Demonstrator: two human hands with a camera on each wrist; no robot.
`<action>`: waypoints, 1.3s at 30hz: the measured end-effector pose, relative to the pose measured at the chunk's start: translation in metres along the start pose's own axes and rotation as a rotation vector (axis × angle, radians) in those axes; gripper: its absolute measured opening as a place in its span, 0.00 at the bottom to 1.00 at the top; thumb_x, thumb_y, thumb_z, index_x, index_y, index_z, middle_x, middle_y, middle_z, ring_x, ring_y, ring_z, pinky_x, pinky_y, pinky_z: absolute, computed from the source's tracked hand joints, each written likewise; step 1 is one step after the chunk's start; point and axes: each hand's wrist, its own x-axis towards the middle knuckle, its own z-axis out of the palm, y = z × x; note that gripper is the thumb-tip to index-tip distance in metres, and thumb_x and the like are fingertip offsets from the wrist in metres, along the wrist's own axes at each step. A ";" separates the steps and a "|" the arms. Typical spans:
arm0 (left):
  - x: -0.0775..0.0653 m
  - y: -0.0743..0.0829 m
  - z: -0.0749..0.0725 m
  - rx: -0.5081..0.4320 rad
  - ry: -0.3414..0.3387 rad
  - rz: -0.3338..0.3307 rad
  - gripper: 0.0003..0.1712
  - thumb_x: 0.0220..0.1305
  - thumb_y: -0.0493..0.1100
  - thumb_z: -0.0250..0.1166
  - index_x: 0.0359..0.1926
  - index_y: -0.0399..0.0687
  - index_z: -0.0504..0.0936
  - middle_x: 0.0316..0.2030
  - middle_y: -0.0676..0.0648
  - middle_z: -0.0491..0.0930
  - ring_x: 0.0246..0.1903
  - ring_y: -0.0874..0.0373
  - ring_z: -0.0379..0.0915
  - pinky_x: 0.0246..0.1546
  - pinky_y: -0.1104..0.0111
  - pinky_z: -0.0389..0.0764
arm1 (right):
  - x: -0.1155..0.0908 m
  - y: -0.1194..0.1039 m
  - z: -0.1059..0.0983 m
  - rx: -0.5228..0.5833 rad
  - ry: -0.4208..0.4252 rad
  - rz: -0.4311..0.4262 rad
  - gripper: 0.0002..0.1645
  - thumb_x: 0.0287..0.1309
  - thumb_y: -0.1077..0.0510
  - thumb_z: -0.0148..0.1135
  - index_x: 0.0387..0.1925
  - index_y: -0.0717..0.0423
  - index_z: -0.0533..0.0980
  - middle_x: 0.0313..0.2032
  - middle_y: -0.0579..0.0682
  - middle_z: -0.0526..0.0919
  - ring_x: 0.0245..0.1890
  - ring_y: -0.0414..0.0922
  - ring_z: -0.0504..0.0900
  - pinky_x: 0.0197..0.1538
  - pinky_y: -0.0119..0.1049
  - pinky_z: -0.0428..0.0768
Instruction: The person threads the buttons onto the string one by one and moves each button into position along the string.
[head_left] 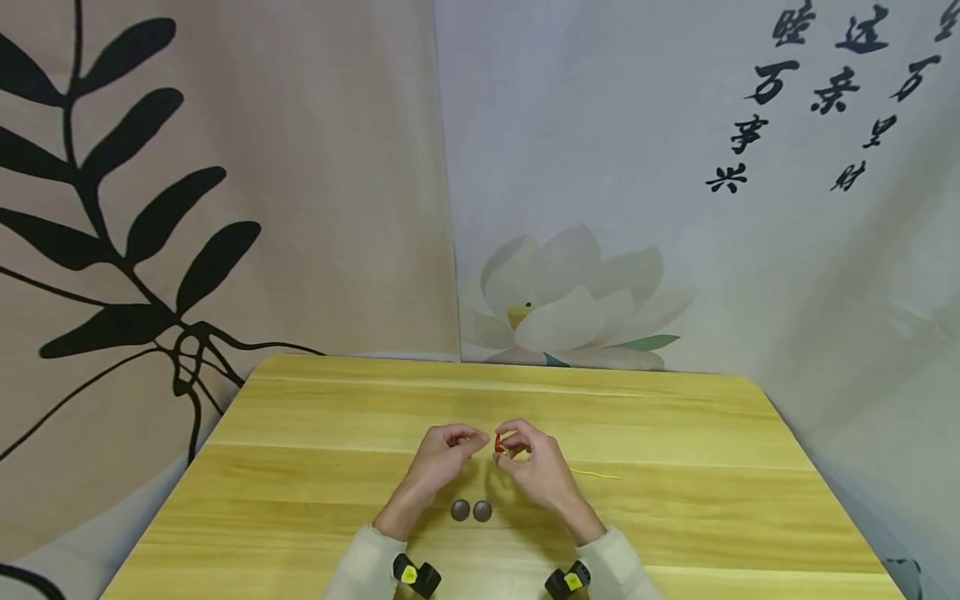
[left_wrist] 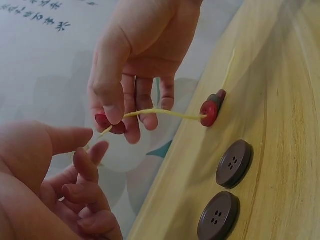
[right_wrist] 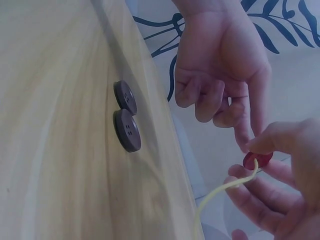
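Observation:
My right hand point(head_left: 538, 467) pinches a red button point(left_wrist: 118, 128) between thumb and fingertips, above the wooden table. Through that button runs a yellow string point(left_wrist: 167, 113). The thumb and forefinger of my left hand point(head_left: 441, 458) meet just left of the button, pinching the short string end; their tips partly hide it. Farther along the string, another red button point(left_wrist: 209, 114) is threaded, with a grey one point(left_wrist: 215, 98) and a dark red one behind it. Two brown four-hole buttons point(head_left: 461, 510) point(head_left: 482, 511) lie side by side on the table, below and between my hands.
The wooden table point(head_left: 300, 417) has rounded far corners. Behind it hangs a cloth backdrop point(head_left: 360, 167) with printed leaves, a lotus flower and characters. The string's loose tail point(head_left: 597, 475) shows to the right of my right hand.

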 end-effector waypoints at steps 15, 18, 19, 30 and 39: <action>0.001 0.002 0.003 0.013 -0.006 0.012 0.16 0.65 0.48 0.67 0.42 0.37 0.86 0.25 0.52 0.71 0.25 0.59 0.63 0.24 0.71 0.63 | 0.001 0.000 -0.001 0.021 -0.017 -0.022 0.17 0.56 0.67 0.66 0.49 0.58 0.77 0.38 0.55 0.87 0.36 0.44 0.82 0.47 0.56 0.78; 0.002 0.001 0.003 0.018 -0.012 0.010 0.16 0.65 0.48 0.67 0.41 0.37 0.86 0.24 0.52 0.71 0.25 0.59 0.63 0.24 0.71 0.63 | 0.001 0.000 -0.001 0.018 -0.020 -0.021 0.17 0.56 0.67 0.66 0.49 0.59 0.77 0.38 0.55 0.87 0.36 0.44 0.82 0.47 0.56 0.78; 0.002 0.001 0.003 0.018 -0.014 0.009 0.16 0.66 0.48 0.67 0.41 0.37 0.86 0.24 0.52 0.71 0.25 0.59 0.63 0.24 0.71 0.63 | 0.001 0.000 -0.001 0.023 -0.022 -0.020 0.17 0.56 0.67 0.65 0.49 0.59 0.77 0.38 0.55 0.87 0.37 0.44 0.82 0.47 0.56 0.78; 0.001 -0.002 0.004 -0.009 -0.014 0.015 0.15 0.66 0.47 0.66 0.41 0.37 0.86 0.25 0.52 0.72 0.25 0.59 0.62 0.25 0.71 0.63 | 0.000 0.002 -0.001 0.011 -0.032 -0.013 0.17 0.57 0.66 0.65 0.49 0.58 0.77 0.37 0.53 0.88 0.36 0.43 0.82 0.45 0.49 0.79; 0.003 -0.006 0.003 -0.010 0.005 0.003 0.13 0.66 0.45 0.66 0.40 0.38 0.86 0.27 0.48 0.75 0.26 0.59 0.64 0.26 0.71 0.65 | 0.000 0.005 -0.003 -0.011 -0.030 0.004 0.18 0.55 0.66 0.66 0.49 0.59 0.76 0.37 0.51 0.88 0.36 0.43 0.83 0.43 0.42 0.79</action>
